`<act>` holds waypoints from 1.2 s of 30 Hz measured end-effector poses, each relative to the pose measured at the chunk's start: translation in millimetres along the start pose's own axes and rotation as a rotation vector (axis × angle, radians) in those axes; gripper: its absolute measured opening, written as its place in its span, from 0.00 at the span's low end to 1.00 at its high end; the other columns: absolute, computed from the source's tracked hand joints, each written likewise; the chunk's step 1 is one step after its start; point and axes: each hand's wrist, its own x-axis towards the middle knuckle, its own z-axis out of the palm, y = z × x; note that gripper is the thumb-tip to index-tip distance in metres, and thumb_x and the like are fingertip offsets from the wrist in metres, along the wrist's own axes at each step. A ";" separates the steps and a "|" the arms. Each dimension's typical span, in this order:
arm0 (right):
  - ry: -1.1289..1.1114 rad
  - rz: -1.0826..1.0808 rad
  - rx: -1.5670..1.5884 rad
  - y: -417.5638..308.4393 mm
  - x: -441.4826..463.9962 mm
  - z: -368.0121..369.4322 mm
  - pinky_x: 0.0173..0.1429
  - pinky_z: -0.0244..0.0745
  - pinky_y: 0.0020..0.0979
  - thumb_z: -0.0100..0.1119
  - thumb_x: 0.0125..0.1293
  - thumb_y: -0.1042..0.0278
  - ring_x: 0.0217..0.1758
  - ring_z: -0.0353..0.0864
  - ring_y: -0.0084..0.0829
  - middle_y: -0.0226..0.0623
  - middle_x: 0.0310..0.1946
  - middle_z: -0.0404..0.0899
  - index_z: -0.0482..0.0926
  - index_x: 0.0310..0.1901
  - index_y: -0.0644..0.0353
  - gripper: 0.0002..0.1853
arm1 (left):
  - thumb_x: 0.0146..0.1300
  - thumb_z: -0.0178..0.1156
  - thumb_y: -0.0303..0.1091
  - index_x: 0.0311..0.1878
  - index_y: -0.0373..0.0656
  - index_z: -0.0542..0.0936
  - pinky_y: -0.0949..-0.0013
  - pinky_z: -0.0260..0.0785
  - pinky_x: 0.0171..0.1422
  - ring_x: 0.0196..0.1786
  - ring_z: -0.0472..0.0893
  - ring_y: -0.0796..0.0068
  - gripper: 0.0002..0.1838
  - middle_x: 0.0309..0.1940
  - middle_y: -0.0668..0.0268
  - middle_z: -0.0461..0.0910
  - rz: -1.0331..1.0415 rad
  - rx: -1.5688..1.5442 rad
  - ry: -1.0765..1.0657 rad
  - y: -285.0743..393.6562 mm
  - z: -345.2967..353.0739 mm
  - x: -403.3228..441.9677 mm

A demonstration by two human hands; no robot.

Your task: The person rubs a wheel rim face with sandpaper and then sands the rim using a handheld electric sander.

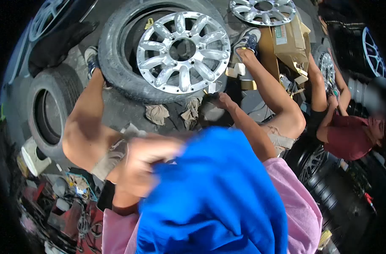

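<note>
Blurred by motion, my left hand (148,163) is raised close to the camera, its fingers closed at the edge of a bright blue cloth (218,190). The cloth bunches up in front of my pink shirt (292,203). Lower down between my knees, my right hand (223,101) is closed around a small dark object that I cannot make out. It is just beside the near rim of a bare-metal alloy wheel (183,80). That wheel lies face up on a dusty tire (112,59).
Two crumpled rags (157,114) lie before the tire. Another tire (53,110) leans at left, near cluttered tools (81,211). A cardboard box (290,42) stands at right, under a second alloy wheel (262,17). A person in a maroon shirt (349,135) sits at right, handling another wheel.
</note>
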 end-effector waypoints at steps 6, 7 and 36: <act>-0.089 -0.078 -0.076 -4.3 -10.8 22.9 0.54 0.83 0.42 0.60 0.60 0.54 0.51 0.88 0.48 0.48 0.45 0.88 0.88 0.41 0.61 0.19 | 0.65 0.63 0.32 0.53 0.32 0.80 0.57 0.75 0.53 0.48 0.84 0.55 0.17 0.44 0.50 0.82 0.009 -0.229 -0.231 -40.5 -3.2 -19.2; -0.100 -0.078 -0.071 -21.8 -22.7 -4.6 0.54 0.83 0.42 0.60 0.60 0.54 0.51 0.88 0.48 0.48 0.45 0.88 0.88 0.41 0.61 0.19 | 0.63 0.63 0.30 0.54 0.36 0.80 0.52 0.72 0.57 0.52 0.81 0.51 0.17 0.53 0.50 0.79 0.003 0.081 -0.205 -29.7 5.3 -26.1; 0.160 0.007 0.171 -26.3 -9.0 -73.5 0.60 0.81 0.48 0.60 0.62 0.61 0.55 0.87 0.51 0.53 0.49 0.87 0.87 0.43 0.66 0.17 | 0.71 0.58 0.49 0.48 0.34 0.82 0.46 0.76 0.57 0.49 0.83 0.47 0.23 0.55 0.47 0.82 -0.069 0.489 -0.643 8.9 76.5 103.8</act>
